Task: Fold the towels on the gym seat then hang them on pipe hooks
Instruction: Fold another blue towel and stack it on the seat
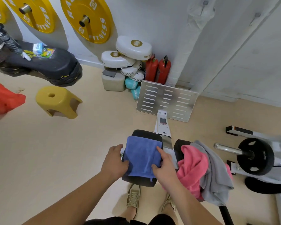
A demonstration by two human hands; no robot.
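Two hands are working the blue towel [142, 156], which is lying on the black gym seat [145, 133]: left hand [115, 161] pinching its left edge, right hand [164, 167] its right. Folding seems midway; next calls for another fold, while pink towel [191, 169] and grey towel [216, 172] are waiting alongside.

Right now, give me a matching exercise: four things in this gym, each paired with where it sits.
Things:
1. blue towel
2. pink towel
3. yellow stool
4. fire extinguishers

Places:
A. on the floor, far left
B. beside the white pipe
C. flat on the left seat pad
D. bunched on the right seat pad, partly under a grey towel

Pairs: 1-C; 2-D; 3-A; 4-B.
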